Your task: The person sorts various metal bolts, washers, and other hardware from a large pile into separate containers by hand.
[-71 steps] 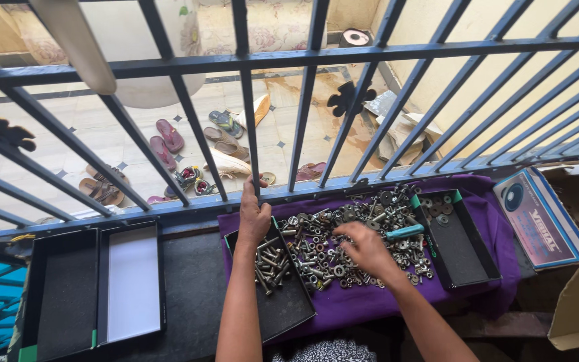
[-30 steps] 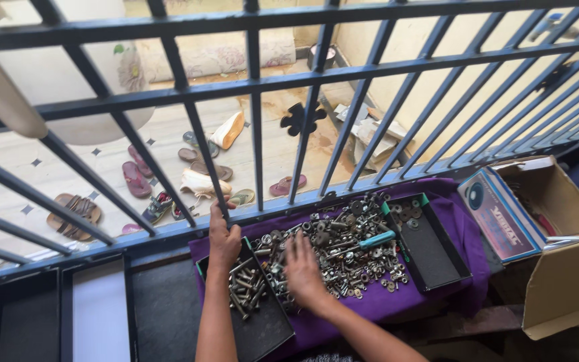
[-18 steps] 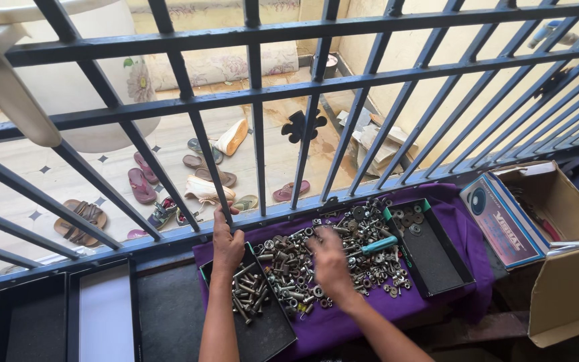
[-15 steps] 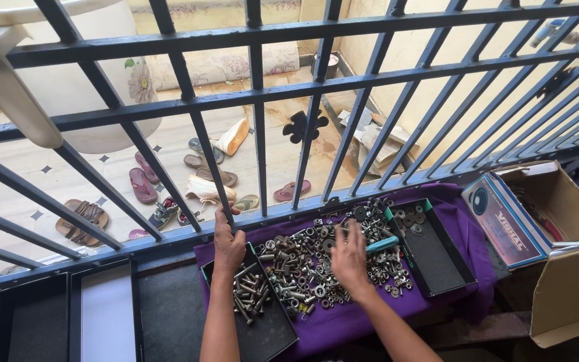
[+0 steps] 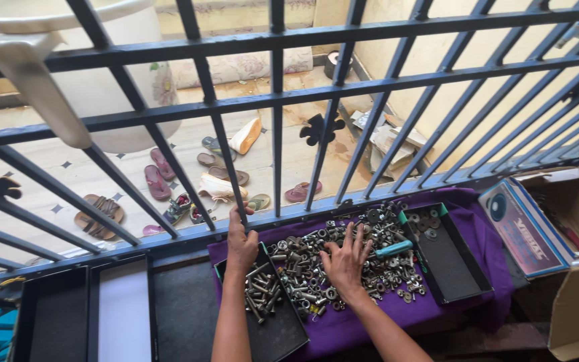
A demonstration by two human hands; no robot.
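Observation:
A heap of metal nuts, bolts and washers (image 5: 306, 265) lies on a purple cloth (image 5: 467, 238) spread over a ledge behind a dark railing. My right hand (image 5: 346, 261) rests flat on the heap with its fingers spread, next to a teal-handled tool (image 5: 391, 250). My left hand (image 5: 241, 241) grips the far edge of a black tray (image 5: 283, 332) that holds several bolts (image 5: 261, 293), up against a railing bar. A second black tray (image 5: 447, 258) with a few washers sits to the right.
The black metal railing (image 5: 276, 100) crosses the whole view, with a floor below strewn with sandals and shoes (image 5: 219, 177). An open cardboard box (image 5: 571, 228) stands at the right. More black trays (image 5: 82, 312) lie at the left. A large white tank (image 5: 102, 74) stands beyond.
My right hand has swept across the heap, first left, then right, and now lies spread on its middle. My left hand has stayed on the tray's edge. The view has shifted slightly.

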